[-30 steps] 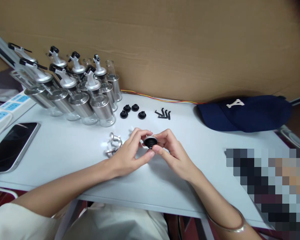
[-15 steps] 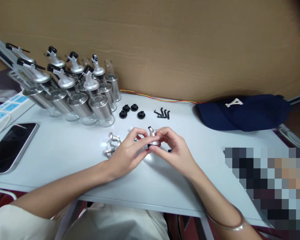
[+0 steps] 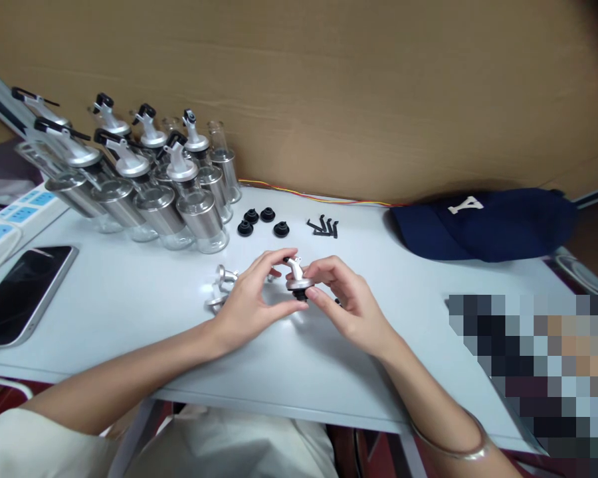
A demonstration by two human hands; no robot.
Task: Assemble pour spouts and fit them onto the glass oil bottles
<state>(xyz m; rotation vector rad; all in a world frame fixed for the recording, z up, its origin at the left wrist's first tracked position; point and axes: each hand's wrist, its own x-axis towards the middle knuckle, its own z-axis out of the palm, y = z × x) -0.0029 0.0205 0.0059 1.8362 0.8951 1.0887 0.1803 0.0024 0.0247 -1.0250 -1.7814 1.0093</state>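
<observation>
Over the middle of the white table (image 3: 129,312) my two hands meet around a silver pourer cap (image 3: 296,279) with a black plug under it, spout pointing up. My right hand (image 3: 343,305) pinches the cap by its rim. My left hand (image 3: 252,299) has its fingers curled, thumb and forefinger at the spout's tip on a small black piece. More silver caps (image 3: 220,285) lie just left of my left hand.
Several glass-and-steel bottles with pourer caps (image 3: 179,192) stand at the back left. Black plugs (image 3: 262,222) and small black levers (image 3: 323,228) lie behind my hands. A dark blue cap (image 3: 488,226) lies at the right, a phone (image 3: 20,292) and a power strip (image 3: 4,226) at the left.
The cap has been turned over: its black plug faced up a second ago, now the spout points up. My left fingers moved to the spout's tip.
</observation>
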